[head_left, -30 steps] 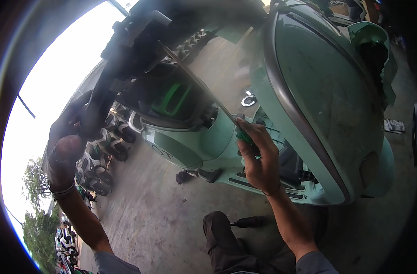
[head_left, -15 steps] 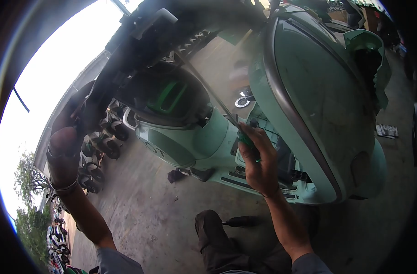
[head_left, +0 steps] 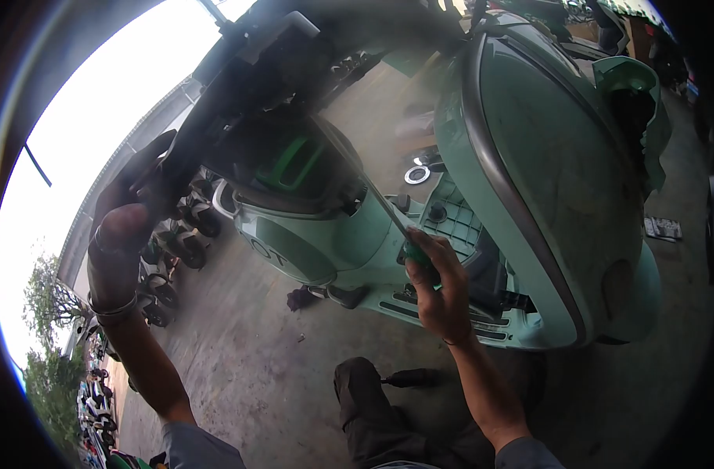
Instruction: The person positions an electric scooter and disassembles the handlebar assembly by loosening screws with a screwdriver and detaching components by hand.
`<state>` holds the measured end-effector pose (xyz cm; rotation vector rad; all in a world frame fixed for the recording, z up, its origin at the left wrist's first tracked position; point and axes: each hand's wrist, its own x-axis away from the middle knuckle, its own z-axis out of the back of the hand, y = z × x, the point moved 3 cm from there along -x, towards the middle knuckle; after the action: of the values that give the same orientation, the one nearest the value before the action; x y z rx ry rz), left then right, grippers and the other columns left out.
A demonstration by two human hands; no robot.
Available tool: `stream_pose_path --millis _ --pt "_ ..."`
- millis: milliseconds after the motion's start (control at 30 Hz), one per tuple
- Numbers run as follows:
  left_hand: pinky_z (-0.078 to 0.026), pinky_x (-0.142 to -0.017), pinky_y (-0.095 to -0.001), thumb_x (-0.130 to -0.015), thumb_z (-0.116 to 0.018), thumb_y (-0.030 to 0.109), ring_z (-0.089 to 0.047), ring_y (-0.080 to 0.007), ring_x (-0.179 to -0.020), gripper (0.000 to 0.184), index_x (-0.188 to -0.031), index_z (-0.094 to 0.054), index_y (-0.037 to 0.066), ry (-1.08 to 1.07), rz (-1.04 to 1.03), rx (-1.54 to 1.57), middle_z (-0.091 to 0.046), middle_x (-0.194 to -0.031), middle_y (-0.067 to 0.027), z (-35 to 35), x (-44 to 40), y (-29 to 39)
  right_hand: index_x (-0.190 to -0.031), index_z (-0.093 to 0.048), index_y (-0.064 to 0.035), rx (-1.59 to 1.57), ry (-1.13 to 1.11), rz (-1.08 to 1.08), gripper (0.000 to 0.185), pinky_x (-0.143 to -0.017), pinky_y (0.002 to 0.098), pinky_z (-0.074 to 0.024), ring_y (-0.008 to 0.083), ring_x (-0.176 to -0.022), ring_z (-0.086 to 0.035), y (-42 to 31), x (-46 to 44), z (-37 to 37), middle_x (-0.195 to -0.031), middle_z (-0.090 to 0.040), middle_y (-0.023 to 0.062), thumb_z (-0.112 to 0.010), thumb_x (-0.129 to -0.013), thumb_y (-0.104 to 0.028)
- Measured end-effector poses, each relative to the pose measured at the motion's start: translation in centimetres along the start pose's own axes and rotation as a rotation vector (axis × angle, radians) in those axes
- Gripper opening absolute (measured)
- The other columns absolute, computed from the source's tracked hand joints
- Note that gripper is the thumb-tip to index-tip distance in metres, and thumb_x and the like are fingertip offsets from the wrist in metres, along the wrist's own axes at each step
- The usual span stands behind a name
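Observation:
A mint-green scooter (head_left: 521,172) stands before me, its dark handlebar assembly (head_left: 255,78) looming close and blurred overhead. My left hand (head_left: 122,215) is closed around the dark left end of that assembly; shadow hides exactly which part it grips. In my right hand (head_left: 443,289) is a screwdriver (head_left: 384,205) with a green handle. Its long shaft slants up and left toward the underside of the handlebar assembly, and I cannot make out whether the tip touches anything. Behind the shaft lies the dark seat (head_left: 283,160) with green showing on it.
The floorboard (head_left: 404,307) has an exposed grid-like panel (head_left: 455,215) above it. A second dark-handled tool (head_left: 412,378) lies on the concrete by my knee (head_left: 361,391). A white ring-shaped part (head_left: 417,174) rests on the ground beyond. Several parked scooters (head_left: 173,250) line the left.
My right hand and the screwdriver have dropped slightly. My left hand has shifted a little to the right and up, still gripping. The scooter appears slightly shifted in view.

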<state>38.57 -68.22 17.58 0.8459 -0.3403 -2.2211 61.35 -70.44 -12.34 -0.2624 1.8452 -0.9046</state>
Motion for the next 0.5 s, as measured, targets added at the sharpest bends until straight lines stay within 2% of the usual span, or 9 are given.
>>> stream_pose_path --millis 267,500 --pt "-0.048 -0.098 -0.0353 -0.078 -0.06 0.061 -0.059 -0.0263 -0.118 0.095 -0.145 -0.042 -0.005 0.021 -0.01 0.025 -0.057 -0.132 -0.0199 0.0 -0.1 -0.6 -0.131 -0.059 -0.0031 0.015 0.015 -0.066 0.038 -0.075 0.0328 -0.049 0.0213 -0.085 -0.059 0.6 2.8 0.7 -0.101 -0.061 0.0123 -0.057 -0.094 -0.001" --pt "-0.049 -0.097 -0.0347 -0.081 -0.059 0.055 -0.06 -0.025 -0.115 0.089 -0.144 -0.043 -0.005 0.077 -0.022 0.059 -0.058 -0.131 -0.0193 0.7 0.2 -1.8 -0.131 -0.059 -0.0026 0.025 0.037 -0.179 0.037 -0.079 0.0318 -0.0483 0.0206 -0.088 -0.059 1.9 5.6 1.7 -0.104 -0.061 0.0124 -0.057 -0.094 -0.001"
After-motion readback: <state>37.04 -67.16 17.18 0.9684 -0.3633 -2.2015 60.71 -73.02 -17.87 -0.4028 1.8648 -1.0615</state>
